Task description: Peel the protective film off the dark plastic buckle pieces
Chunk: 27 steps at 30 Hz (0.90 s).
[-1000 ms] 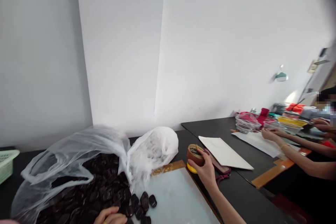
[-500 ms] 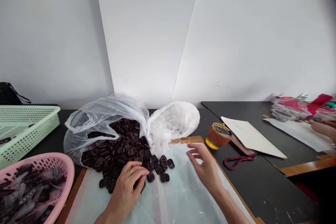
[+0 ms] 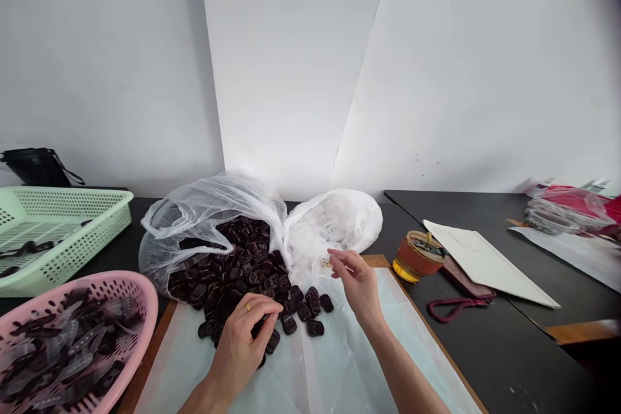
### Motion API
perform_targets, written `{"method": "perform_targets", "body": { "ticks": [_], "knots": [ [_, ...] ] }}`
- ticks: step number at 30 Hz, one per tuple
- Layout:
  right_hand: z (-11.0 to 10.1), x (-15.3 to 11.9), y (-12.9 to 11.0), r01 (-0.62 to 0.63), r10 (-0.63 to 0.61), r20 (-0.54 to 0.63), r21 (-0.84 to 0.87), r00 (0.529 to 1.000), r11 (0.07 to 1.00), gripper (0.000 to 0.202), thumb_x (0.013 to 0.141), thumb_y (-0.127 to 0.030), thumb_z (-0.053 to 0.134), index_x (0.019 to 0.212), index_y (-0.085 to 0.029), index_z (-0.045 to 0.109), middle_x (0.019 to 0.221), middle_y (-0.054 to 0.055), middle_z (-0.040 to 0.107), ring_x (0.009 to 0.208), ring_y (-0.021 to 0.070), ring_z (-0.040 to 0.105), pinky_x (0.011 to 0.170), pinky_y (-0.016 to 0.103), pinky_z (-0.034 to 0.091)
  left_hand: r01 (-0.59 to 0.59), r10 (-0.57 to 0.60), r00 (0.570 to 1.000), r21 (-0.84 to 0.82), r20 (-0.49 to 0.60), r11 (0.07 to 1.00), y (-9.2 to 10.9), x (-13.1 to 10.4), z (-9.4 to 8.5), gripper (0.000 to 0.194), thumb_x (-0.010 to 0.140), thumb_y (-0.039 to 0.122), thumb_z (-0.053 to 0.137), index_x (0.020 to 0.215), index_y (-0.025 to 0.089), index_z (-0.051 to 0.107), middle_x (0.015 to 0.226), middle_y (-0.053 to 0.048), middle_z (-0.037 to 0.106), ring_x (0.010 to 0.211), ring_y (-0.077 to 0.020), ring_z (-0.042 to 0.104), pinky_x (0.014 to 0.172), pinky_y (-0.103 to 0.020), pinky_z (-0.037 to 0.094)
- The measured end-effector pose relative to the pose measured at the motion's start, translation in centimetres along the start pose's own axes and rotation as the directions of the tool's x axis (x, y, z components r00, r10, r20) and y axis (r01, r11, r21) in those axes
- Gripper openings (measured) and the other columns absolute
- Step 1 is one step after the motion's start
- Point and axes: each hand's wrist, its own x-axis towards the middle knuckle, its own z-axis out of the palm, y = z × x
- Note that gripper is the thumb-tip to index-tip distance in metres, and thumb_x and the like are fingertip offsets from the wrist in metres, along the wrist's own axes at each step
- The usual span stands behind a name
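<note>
A pile of small dark brown plastic pieces point(image 3: 242, 259) spills from a clear plastic bag point(image 3: 194, 207) onto a pale sheet point(image 3: 339, 362). My left hand point(image 3: 245, 336), with a ring on one finger, rests at the pile's near edge. Its thumb and fingertips meet in a pinch, and whatever is between them is hidden. Beside a white bag point(image 3: 361, 217) of clear plastic bits point(image 3: 310, 249), my right hand point(image 3: 356, 284) hovers with the thumb and forefinger a little apart. Nothing shows between those fingers. Several loose dark pieces point(image 3: 315, 328) lie between both hands.
On the left stand a pink basket point(image 3: 149, 310) of dark-and-clear parts and a green basket point(image 3: 97, 233). To the right are a jar of yellow liquid point(image 3: 412, 259), a white board point(image 3: 485, 265) and a dark red case with a strap point(image 3: 451, 307). Clear-wrapped pink items point(image 3: 572, 207) lie farther right.
My right hand has moved left and up toward the clear bits, its fingers drawing closer together. My left hand keeps its pinch by the pile. The view has turned slightly left.
</note>
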Motion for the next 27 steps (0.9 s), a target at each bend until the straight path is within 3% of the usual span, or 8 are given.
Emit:
{"method": "perform_targets", "body": {
  "ticks": [3, 7, 12, 17, 22, 24, 27],
  "knots": [
    [0.3, -0.6, -1.1, -0.137, 0.148, -0.042, 0.197, 0.988, 0.971, 0.032, 0.083, -0.047, 0.068, 0.099, -0.02, 0.075, 0.079, 0.004, 0.064, 0.066, 0.017, 0.056, 0.063, 0.034, 0.053, 0.042, -0.042, 0.999, -0.031, -0.003, 0.999, 0.2, 0.0, 0.1, 0.017, 0.096, 0.019, 0.051, 0.097, 0.024, 0.067, 0.095, -0.006, 0.071, 0.095, -0.0214, 0.065, 0.083, -0.034, 0.055],
    [1.4, -1.3, -2.7, -0.245, 0.26, 0.013, 0.386, 0.965, 0.89, 0.034, 0.075, -0.046, 0.076, 0.095, -0.019, 0.077, 0.069, 0.002, 0.062, 0.062, 0.0147, 0.054, 0.059, 0.029, 0.05, 0.074, -0.076, 0.996, -0.048, -0.043, 0.996, 0.1, -0.1, 0.0, 0.016, 0.095, 0.021, 0.052, 0.098, 0.025, 0.068, 0.097, -0.006, 0.072, 0.096, -0.0221, 0.066, 0.085, -0.035, 0.055],
    [3.3, -2.2, -4.5, -0.406, 0.335, 0.231, 0.549, 0.914, 0.731, 0.032, 0.071, -0.04, 0.082, 0.094, -0.018, 0.078, 0.064, -0.001, 0.058, 0.059, 0.0109, 0.05, 0.058, 0.024, 0.046, 0.223, -0.236, 0.966, -0.129, -0.101, 0.966, -0.2, -0.2, 0.1, 0.027, 0.093, 0.029, 0.057, 0.119, 0.026, 0.062, 0.115, -0.009, 0.069, 0.094, -0.0219, 0.069, 0.084, -0.036, 0.058],
    [5.1, -3.4, -4.8, -0.554, 0.359, 0.423, 0.583, 0.832, 0.595, 0.031, 0.07, -0.037, 0.084, 0.091, -0.015, 0.077, 0.062, -0.002, 0.058, 0.056, 0.0083, 0.048, 0.055, 0.02, 0.042, 0.296, -0.322, 0.945, -0.266, -0.059, 0.917, 0.3, 0.3, -0.1, 0.036, 0.088, 0.031, 0.062, 0.124, 0.024, 0.059, 0.119, -0.01, 0.069, 0.092, -0.0214, 0.07, 0.081, -0.035, 0.059],
    [6.2, -4.5, -3.9, -0.566, 0.332, 0.479, 0.515, 0.813, 0.643, 0.027, 0.071, -0.038, 0.083, 0.085, -0.016, 0.077, 0.058, -0.002, 0.06, 0.053, 0.0075, 0.049, 0.055, 0.019, 0.04, 0.267, -0.277, 0.961, -0.31, 0.015, 0.912, 0.9, 0.4, -0.1, 0.016, 0.087, 0.032, 0.064, 0.099, 0.023, 0.07, 0.086, -0.002, 0.076, 0.076, -0.0183, 0.069, 0.071, -0.027, 0.057],
    [6.2, -4.7, -3.6, -0.555, 0.334, 0.466, 0.498, 0.819, 0.666, 0.027, 0.07, -0.039, 0.083, 0.084, -0.017, 0.077, 0.057, -0.003, 0.06, 0.051, 0.0076, 0.047, 0.054, 0.02, 0.038, 0.342, -0.345, 0.936, -0.398, 0.064, 0.851, 0.7, 0.4, 0.0, 0.018, 0.086, 0.036, 0.066, 0.094, 0.022, 0.072, 0.077, -0.002, 0.075, 0.068, -0.0171, 0.068, 0.062, -0.025, 0.055],
    [5.2, -4.3, -3.2, -0.493, 0.326, 0.399, 0.455, 0.857, 0.741, 0.028, 0.07, -0.041, 0.082, 0.085, -0.017, 0.076, 0.056, -0.003, 0.058, 0.052, 0.0089, 0.046, 0.053, 0.022, 0.037, 0.47, -0.476, 0.866, -0.568, 0.151, 0.675, 0.2, 0.4, 0.1, 0.031, 0.08, 0.044, 0.072, 0.099, 0.02, 0.073, 0.078, -0.004, 0.075, 0.062, -0.0164, 0.066, 0.052, -0.023, 0.051]
  ]
}}
